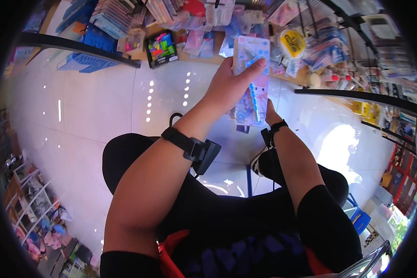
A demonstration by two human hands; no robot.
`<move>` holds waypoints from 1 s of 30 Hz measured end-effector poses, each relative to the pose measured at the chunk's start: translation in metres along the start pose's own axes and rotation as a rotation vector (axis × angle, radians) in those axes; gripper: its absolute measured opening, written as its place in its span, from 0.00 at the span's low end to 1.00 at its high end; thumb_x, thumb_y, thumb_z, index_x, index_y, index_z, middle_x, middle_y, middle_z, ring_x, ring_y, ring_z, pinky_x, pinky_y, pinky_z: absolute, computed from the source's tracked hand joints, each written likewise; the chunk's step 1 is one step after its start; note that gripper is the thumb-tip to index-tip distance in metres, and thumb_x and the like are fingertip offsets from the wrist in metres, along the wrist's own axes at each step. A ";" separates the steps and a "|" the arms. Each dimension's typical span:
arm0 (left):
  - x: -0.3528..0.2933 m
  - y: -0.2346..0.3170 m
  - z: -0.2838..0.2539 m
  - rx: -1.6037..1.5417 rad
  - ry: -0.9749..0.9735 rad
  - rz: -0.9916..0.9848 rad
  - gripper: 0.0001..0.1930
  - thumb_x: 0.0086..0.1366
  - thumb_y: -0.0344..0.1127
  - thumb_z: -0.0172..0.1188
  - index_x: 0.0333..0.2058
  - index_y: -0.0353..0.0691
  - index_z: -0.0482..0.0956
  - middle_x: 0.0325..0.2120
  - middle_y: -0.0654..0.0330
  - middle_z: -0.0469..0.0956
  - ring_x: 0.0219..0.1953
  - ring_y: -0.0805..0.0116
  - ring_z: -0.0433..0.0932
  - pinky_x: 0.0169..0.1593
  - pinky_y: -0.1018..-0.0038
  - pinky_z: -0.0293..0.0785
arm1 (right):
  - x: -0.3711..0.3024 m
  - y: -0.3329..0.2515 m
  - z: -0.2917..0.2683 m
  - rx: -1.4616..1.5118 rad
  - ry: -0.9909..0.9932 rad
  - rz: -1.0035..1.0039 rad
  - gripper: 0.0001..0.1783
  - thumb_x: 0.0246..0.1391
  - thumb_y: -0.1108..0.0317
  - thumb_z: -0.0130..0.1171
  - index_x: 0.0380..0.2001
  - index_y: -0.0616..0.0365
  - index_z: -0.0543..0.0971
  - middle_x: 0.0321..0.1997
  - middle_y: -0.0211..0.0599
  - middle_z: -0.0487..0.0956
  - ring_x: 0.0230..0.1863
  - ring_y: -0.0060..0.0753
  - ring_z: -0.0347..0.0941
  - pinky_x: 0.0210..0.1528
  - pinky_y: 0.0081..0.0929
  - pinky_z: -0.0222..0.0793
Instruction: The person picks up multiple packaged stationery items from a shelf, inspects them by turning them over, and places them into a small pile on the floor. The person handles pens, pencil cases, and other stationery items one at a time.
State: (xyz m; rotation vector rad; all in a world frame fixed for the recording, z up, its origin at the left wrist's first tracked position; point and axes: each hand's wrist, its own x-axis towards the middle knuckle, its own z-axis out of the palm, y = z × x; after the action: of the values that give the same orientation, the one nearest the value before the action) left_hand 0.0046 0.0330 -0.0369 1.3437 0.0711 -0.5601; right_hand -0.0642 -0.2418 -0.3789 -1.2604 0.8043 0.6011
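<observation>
My left hand [229, 85] grips a tall pink-and-blue carded pack [251, 46] by its left edge, thumb laid across the front and fingers behind. On the pack's front a slim blue pen-like item [254, 99] shows under the thumb. My right hand [270, 111] is at the pack's lower right edge. Its fingers are hidden behind the pack, so I cannot tell whether they hold it. Each wrist wears a black strap; the left one carries a black box [206, 155]. A small dark piece [242, 129] shows below the pack's bottom edge.
Beyond my hands, a wooden shelf [197, 58] is crowded with packaged goods. It carries a black box of colourful small items [161, 48], a yellow-lidded tub [292, 43] and blue racks [95, 44]. Black rails [356, 95] jut out on both sides. A white rack [28, 199] stands far left.
</observation>
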 end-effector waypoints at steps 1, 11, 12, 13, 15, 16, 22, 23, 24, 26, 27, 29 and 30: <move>0.000 -0.009 -0.006 0.033 0.025 0.014 0.34 0.70 0.57 0.68 0.61 0.36 0.75 0.50 0.60 0.83 0.48 0.71 0.83 0.53 0.71 0.78 | 0.008 0.016 0.009 0.041 0.006 0.043 0.17 0.68 0.66 0.63 0.58 0.56 0.77 0.42 0.34 0.84 0.41 0.35 0.84 0.43 0.41 0.86; 0.012 -0.032 -0.033 0.090 0.124 -0.087 0.37 0.67 0.59 0.70 0.60 0.32 0.75 0.50 0.56 0.83 0.49 0.70 0.83 0.53 0.72 0.78 | -0.032 -0.056 0.080 -0.323 0.175 -0.183 0.22 0.60 0.50 0.69 0.49 0.52 0.80 0.41 0.33 0.80 0.41 0.31 0.77 0.43 0.36 0.76; 0.008 -0.029 -0.037 0.103 0.151 -0.108 0.37 0.67 0.59 0.70 0.60 0.33 0.75 0.50 0.56 0.83 0.49 0.70 0.83 0.53 0.72 0.78 | -0.057 -0.087 0.093 -0.090 -0.099 -0.131 0.22 0.63 0.46 0.66 0.44 0.53 0.79 0.34 0.29 0.77 0.35 0.30 0.74 0.40 0.34 0.74; 0.010 -0.027 -0.037 0.115 0.157 -0.124 0.37 0.67 0.60 0.70 0.60 0.33 0.75 0.50 0.56 0.83 0.49 0.71 0.83 0.53 0.72 0.78 | -0.080 -0.112 0.101 0.129 -0.382 -0.121 0.21 0.65 0.46 0.64 0.44 0.52 0.79 0.33 0.28 0.76 0.33 0.29 0.73 0.38 0.33 0.73; 0.013 -0.024 -0.036 0.121 0.128 -0.157 0.37 0.67 0.61 0.70 0.59 0.34 0.76 0.49 0.57 0.83 0.48 0.70 0.84 0.53 0.72 0.78 | -0.123 -0.148 0.115 0.321 -0.688 -0.188 0.19 0.68 0.46 0.62 0.44 0.50 0.78 0.34 0.26 0.76 0.32 0.28 0.73 0.37 0.31 0.74; 0.012 -0.023 -0.034 0.128 0.127 -0.166 0.37 0.67 0.61 0.70 0.59 0.34 0.76 0.49 0.57 0.83 0.48 0.70 0.84 0.53 0.72 0.79 | -0.141 -0.161 0.121 0.288 -0.715 -0.260 0.18 0.69 0.47 0.62 0.45 0.50 0.78 0.35 0.26 0.77 0.33 0.27 0.74 0.38 0.30 0.74; 0.013 -0.034 -0.032 0.229 0.137 -0.047 0.40 0.69 0.67 0.64 0.59 0.32 0.76 0.47 0.54 0.84 0.48 0.67 0.84 0.52 0.70 0.78 | -0.177 -0.175 0.143 0.096 -0.526 -0.440 0.14 0.69 0.56 0.65 0.49 0.52 0.79 0.43 0.27 0.83 0.42 0.23 0.80 0.42 0.28 0.78; 0.014 -0.036 -0.033 0.251 0.150 -0.040 0.41 0.69 0.69 0.62 0.60 0.33 0.75 0.48 0.54 0.84 0.49 0.66 0.83 0.53 0.70 0.78 | -0.179 -0.174 0.141 0.073 -0.521 -0.453 0.14 0.69 0.58 0.65 0.50 0.53 0.80 0.44 0.28 0.84 0.44 0.22 0.81 0.43 0.28 0.78; 0.014 -0.037 -0.034 0.273 0.163 -0.033 0.43 0.69 0.71 0.60 0.61 0.33 0.75 0.49 0.54 0.83 0.51 0.66 0.82 0.55 0.70 0.77 | -0.177 -0.171 0.140 0.070 -0.513 -0.481 0.14 0.71 0.58 0.63 0.52 0.55 0.80 0.45 0.27 0.83 0.43 0.21 0.81 0.44 0.27 0.78; 0.016 -0.035 -0.035 0.228 0.155 -0.056 0.44 0.69 0.73 0.59 0.61 0.33 0.75 0.51 0.54 0.83 0.52 0.65 0.82 0.56 0.70 0.76 | -0.172 -0.168 0.140 0.064 -0.497 -0.537 0.16 0.74 0.60 0.58 0.56 0.58 0.80 0.45 0.27 0.83 0.43 0.20 0.80 0.47 0.25 0.78; 0.015 -0.033 -0.035 0.206 0.152 -0.067 0.45 0.69 0.74 0.58 0.62 0.33 0.75 0.51 0.55 0.82 0.53 0.65 0.81 0.57 0.69 0.76 | -0.172 -0.167 0.140 0.094 -0.491 -0.527 0.16 0.74 0.61 0.58 0.56 0.59 0.80 0.45 0.27 0.83 0.43 0.19 0.80 0.47 0.25 0.78; 0.012 -0.029 -0.033 0.216 0.163 -0.089 0.44 0.70 0.73 0.57 0.65 0.36 0.73 0.55 0.55 0.80 0.57 0.65 0.79 0.61 0.69 0.73 | -0.172 -0.167 0.140 0.154 -0.479 -0.508 0.15 0.74 0.62 0.58 0.56 0.60 0.80 0.43 0.27 0.83 0.43 0.19 0.80 0.47 0.24 0.77; 0.011 -0.029 -0.031 0.208 0.192 -0.062 0.43 0.70 0.71 0.60 0.63 0.35 0.74 0.53 0.55 0.82 0.55 0.66 0.81 0.59 0.69 0.74 | -0.169 -0.168 0.137 0.157 -0.495 -0.488 0.14 0.74 0.63 0.57 0.55 0.59 0.81 0.43 0.26 0.83 0.43 0.19 0.80 0.47 0.25 0.77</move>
State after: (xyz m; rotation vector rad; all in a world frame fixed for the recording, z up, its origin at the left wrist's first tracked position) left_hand 0.0103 0.0543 -0.0746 1.6008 0.2165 -0.4994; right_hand -0.0078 -0.1394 -0.1303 -1.0480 0.1174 0.4129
